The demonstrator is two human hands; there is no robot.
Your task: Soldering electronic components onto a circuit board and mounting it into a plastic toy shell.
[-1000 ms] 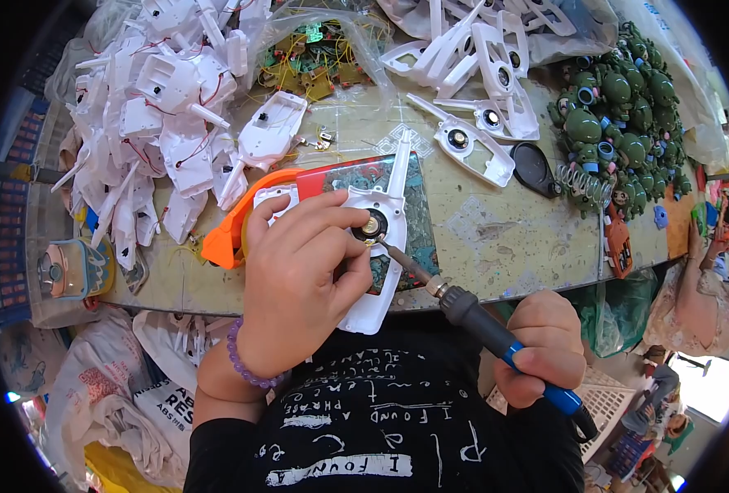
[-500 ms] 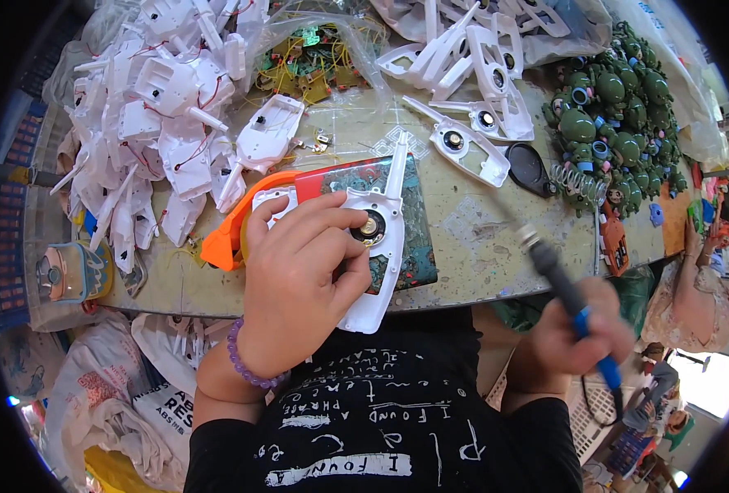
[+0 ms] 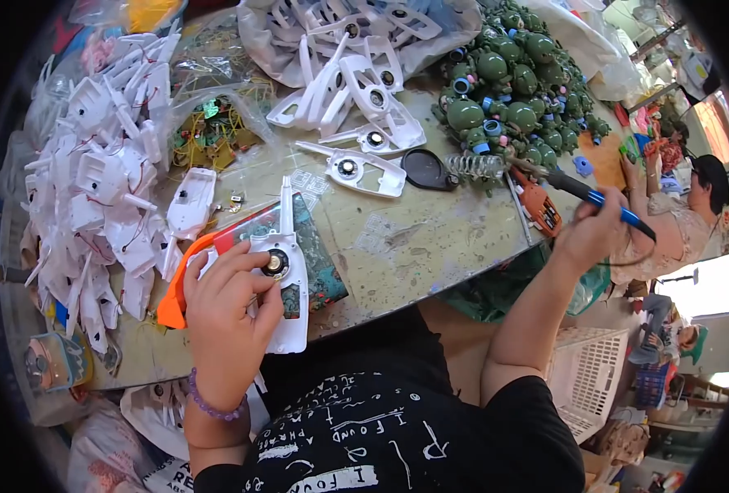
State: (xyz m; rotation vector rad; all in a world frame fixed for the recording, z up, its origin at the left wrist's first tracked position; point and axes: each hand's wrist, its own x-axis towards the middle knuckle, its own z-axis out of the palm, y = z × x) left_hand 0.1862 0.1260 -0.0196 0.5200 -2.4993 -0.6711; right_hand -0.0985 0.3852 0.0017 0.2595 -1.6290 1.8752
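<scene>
My left hand (image 3: 235, 300), a purple bead bracelet at its wrist, grips a white plastic shell (image 3: 292, 324) with a long narrow prong. Its curled fingertips press beside a small round speaker (image 3: 276, 262) set in the shell. Under the shell lies a flat block with a red and teal patterned cover (image 3: 325, 267). Off to the right, my right hand (image 3: 590, 226) is closed round the blue and black handle of a soldering iron (image 3: 574, 186). The iron's metal end points left, by the wire coil (image 3: 475, 167) of a stand with a black round base (image 3: 429, 168).
White housings with red wires (image 3: 101, 181) are heaped at left, near an orange curved part (image 3: 174, 296). Bagged green circuit boards (image 3: 212, 123) and more white shells (image 3: 364, 90) lie behind. Green round figures (image 3: 521, 90) pile up at far right. Another person (image 3: 669, 205) sits beyond.
My right hand has carried the soldering iron up and away from my body to the coil stand. The view has swung right. My left hand stays on the shell.
</scene>
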